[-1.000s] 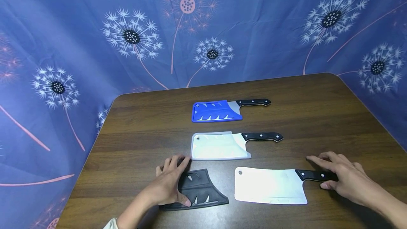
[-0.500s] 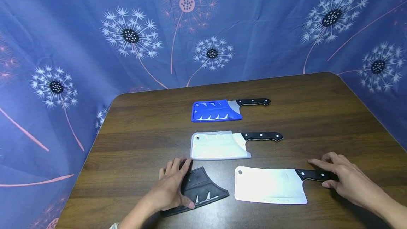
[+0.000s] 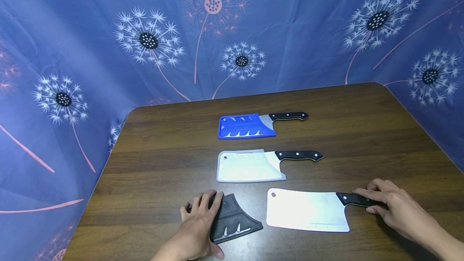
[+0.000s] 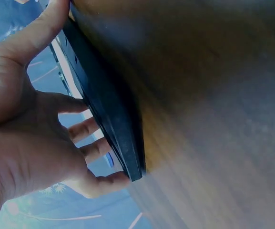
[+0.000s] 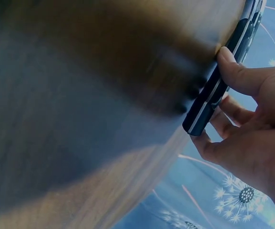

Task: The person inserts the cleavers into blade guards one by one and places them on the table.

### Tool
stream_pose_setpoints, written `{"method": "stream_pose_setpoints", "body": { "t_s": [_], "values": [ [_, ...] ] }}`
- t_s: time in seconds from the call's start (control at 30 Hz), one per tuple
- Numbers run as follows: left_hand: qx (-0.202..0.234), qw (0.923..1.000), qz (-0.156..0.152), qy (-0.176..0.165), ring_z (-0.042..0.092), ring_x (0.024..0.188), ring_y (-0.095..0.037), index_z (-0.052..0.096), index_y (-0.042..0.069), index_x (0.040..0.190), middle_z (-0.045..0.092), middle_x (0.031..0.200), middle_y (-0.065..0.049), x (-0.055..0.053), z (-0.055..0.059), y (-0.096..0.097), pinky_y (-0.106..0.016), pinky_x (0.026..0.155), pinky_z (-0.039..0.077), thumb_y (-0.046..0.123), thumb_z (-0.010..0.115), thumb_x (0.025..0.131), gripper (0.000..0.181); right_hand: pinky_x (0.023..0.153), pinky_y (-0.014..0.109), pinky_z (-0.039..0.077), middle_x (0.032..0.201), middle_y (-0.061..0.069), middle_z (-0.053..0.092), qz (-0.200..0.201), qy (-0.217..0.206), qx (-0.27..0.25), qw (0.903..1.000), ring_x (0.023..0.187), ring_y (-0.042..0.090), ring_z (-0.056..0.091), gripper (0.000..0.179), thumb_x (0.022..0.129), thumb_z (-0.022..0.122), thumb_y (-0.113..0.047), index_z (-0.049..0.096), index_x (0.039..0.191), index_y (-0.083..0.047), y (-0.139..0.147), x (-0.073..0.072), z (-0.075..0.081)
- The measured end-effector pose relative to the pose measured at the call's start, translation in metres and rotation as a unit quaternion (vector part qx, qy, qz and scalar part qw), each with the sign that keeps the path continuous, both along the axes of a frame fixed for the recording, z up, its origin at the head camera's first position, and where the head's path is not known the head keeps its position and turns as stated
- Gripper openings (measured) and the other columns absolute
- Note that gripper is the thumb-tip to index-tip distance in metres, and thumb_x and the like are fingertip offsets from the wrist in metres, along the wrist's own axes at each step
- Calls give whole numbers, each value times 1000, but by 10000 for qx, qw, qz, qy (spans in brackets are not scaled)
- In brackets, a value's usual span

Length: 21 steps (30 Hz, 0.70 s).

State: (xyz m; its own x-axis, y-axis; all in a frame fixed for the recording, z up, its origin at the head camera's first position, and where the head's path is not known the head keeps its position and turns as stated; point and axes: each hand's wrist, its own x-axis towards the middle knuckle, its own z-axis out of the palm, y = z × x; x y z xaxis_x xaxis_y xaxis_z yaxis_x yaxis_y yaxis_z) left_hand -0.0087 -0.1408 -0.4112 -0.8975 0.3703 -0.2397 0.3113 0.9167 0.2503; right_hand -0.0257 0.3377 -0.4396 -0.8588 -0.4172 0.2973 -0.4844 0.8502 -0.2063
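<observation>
My left hand point(image 3: 197, 226) spans a black knife sheath point(image 3: 233, 218), fingers at its far edge and thumb at the near one. In the left wrist view the sheath point(image 4: 111, 109) shows edge-on between thumb and fingertips. To its right lies a bare cleaver, its wide blade point(image 3: 308, 210) towards the sheath and a gap between the two. The right hand point(image 3: 398, 204) grips the cleaver's black riveted handle point(image 3: 357, 199). Thumb and fingers hold opposite sides of that handle point(image 5: 206, 102) in the right wrist view.
Farther back on the brown wooden table point(image 3: 163, 152) lie two more cleavers. One wears a clear whitish sheath point(image 3: 250, 168), the other a blue sheath point(image 3: 244, 127), both with black handles to the right. A blue dandelion-print cloth point(image 3: 290, 43) hangs behind the table.
The left hand has shifted slightly right and nearer, turning the sheath a little. The right hand's index finger has come down onto the handle, and the cleaver has moved very slightly.
</observation>
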Motion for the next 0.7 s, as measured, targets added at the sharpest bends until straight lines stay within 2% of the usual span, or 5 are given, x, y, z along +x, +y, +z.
{"method": "stream_pose_setpoints", "body": {
  "t_s": [0.37,0.43,0.57,0.63,0.7],
  "values": [
    [286,9992,240,173,35,122,-37,36,14,147,35,136,-10,1,0,-6,-70,81,32,47,93,37,128,57,17,34,91,-15,52,189,139,-157,9996,79,-2,40,54,51,81,-5,74,104,-13,1,1,0],
    [337,9989,265,190,36,120,-37,37,15,146,36,134,-9,1,0,-6,-69,80,32,45,94,38,125,58,15,32,91,-15,52,182,179,-209,9995,79,-2,39,39,68,80,-28,74,104,-13,1,1,0],
    [337,9988,316,135,36,119,-36,39,16,146,37,132,-9,1,1,-5,-68,80,32,43,94,40,122,60,12,29,91,-15,53,235,335,-301,9987,80,-2,38,69,90,31,-63,74,102,-11,-1,1,-2],
    [313,9989,323,105,36,118,-36,39,17,146,37,131,-9,0,2,-5,-68,79,33,43,94,41,121,60,12,30,91,-14,54,217,363,-283,9987,79,-2,38,65,92,35,-60,74,100,-9,-2,1,-2],
    [284,9991,319,80,36,118,-36,39,17,145,37,130,-8,0,2,-5,-68,78,33,43,94,42,120,60,13,31,90,-13,54,174,332,-254,9990,80,-1,38,40,88,62,-44,74,100,-7,-3,1,-2]
  ]
}}
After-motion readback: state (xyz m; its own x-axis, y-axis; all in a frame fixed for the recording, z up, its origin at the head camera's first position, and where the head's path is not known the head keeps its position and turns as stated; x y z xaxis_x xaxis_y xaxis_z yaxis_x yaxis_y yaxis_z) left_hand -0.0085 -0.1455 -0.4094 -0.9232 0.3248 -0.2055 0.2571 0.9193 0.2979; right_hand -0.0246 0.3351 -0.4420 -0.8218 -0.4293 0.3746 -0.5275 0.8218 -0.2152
